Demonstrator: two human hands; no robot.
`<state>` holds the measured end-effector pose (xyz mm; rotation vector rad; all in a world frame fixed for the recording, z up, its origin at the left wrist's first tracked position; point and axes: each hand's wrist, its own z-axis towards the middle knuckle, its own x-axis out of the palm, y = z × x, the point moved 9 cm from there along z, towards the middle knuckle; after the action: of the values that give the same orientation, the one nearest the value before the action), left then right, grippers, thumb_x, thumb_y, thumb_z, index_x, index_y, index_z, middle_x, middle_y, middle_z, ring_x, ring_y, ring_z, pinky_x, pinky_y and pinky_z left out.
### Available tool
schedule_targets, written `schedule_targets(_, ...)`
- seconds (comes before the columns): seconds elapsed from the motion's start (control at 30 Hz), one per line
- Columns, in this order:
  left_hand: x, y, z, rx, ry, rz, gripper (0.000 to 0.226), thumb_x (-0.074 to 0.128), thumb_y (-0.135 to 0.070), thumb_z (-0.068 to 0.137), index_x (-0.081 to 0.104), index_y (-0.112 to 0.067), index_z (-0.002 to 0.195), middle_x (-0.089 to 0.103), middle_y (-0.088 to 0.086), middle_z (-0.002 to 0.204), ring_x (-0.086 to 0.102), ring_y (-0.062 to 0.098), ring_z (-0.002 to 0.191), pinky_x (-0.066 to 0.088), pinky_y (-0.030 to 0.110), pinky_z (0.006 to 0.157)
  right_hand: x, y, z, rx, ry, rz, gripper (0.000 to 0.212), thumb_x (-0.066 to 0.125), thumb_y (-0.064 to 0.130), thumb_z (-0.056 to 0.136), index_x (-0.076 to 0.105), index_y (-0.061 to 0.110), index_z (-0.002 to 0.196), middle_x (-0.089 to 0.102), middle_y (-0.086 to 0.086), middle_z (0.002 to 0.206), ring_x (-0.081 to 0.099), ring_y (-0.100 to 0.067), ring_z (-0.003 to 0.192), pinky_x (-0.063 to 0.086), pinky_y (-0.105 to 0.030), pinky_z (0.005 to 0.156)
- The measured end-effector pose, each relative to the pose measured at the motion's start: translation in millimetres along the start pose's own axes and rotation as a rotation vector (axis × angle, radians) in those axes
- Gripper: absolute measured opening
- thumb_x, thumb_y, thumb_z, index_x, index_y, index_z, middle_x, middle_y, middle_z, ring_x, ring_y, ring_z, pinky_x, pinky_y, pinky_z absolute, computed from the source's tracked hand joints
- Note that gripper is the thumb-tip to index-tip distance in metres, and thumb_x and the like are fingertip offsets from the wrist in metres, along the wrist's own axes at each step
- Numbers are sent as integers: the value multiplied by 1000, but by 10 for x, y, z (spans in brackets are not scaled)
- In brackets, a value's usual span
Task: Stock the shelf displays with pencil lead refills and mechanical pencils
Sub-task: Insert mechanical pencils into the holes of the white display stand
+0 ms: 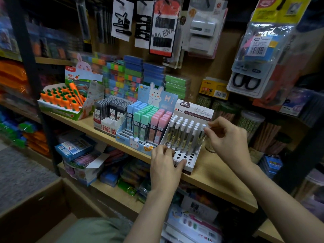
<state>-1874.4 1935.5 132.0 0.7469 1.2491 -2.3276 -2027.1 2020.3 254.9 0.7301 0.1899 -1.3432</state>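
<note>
A white display stand (190, 163) with round holes sits on the wooden shelf (215, 179). Several white-capped mechanical pencils (182, 135) stand in its back rows; the front holes are bare. My right hand (228, 137) pinches the white cap of the rightmost pencil (203, 128) in the stand. My left hand (164, 167) rests on the stand's front left corner, fingers spread over the holes. Left of it, a blue bunny display (138, 135) holds blue, green and pink lead refill cases (149, 120), and a white box holds black refill cases (112, 109).
A carrot-themed display (64, 100) stands at the shelf's left end. Stacked coloured boxes (133, 74) line the back. Carded goods (164, 27) hang above. Jars (250, 123) stand right of the pencil stand. An open cardboard box (35, 207) is at the lower left.
</note>
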Motion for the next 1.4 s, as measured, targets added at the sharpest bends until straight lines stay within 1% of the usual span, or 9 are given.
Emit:
schedule_targets(0.17,0,4,16,2,16,37,48,62,-54,86,63,-17,117,46,-3,126,35,15,123,39,29,103,164,-103,152,22,51,-93,20,76,26,82,74,11,95,60,1,97,57,-2,72,54,-18,71)
schedule_targets(0.47,-43,-51,54,38,94,134,45,59,-53,89,62,-19,119,47,-5,126,38,14,123,44,29,97,302,-155,49,40,142,-133,27,71,27,87,71,13,110,52,4,103,55,-11,83,55,-35,79)
schedule_targets(0.6,-373,-225,241,163,-11,54,27,52,-27,97,59,-17,121,50,-3,119,46,14,114,48,30,90,185,49,51,-99,112,-81,36,59,27,95,61,14,129,56,-1,120,56,-11,105,52,-33,92)
schedule_targets(0.7,-607,-525,445,389,-129,19,30,51,-13,96,54,-14,126,48,0,128,39,15,124,35,22,106,305,231,81,-174,234,-77,46,39,37,101,48,16,141,51,1,141,41,-1,128,31,-20,111)
schedule_targets(0.8,-465,-732,674,515,84,74,50,45,-16,99,34,-11,148,32,4,155,20,14,145,4,20,119,507,309,62,-221,379,-143,52,36,35,104,35,9,149,35,-7,155,26,-11,144,0,-9,115)
schedule_targets(0.97,-149,-623,798,575,378,309,55,32,-30,103,22,-9,153,18,7,162,11,16,149,9,30,122,753,236,-86,-221,528,-270,55,31,34,105,27,5,152,26,-11,159,18,-18,149,5,-31,123)
schedule_targets(1.07,-166,-646,822,597,381,392,57,33,-33,102,23,-9,153,19,8,161,12,17,149,5,31,122,711,250,-12,-191,529,-232,54,32,36,105,33,5,150,33,-10,156,24,-18,147,12,-34,122)
schedule_targets(1.3,-212,-637,813,550,480,275,63,38,-38,101,17,-13,155,11,3,163,5,12,149,1,23,118,674,307,-39,-184,609,-246,60,25,42,103,23,8,153,23,-6,160,16,-14,149,7,-29,123)
schedule_targets(1.4,-582,-520,988,557,353,183,56,37,-41,102,23,-23,153,14,-5,162,7,9,149,5,27,120,618,485,180,-194,519,-156,64,22,47,100,31,10,151,32,-7,157,24,-15,146,7,-20,120)
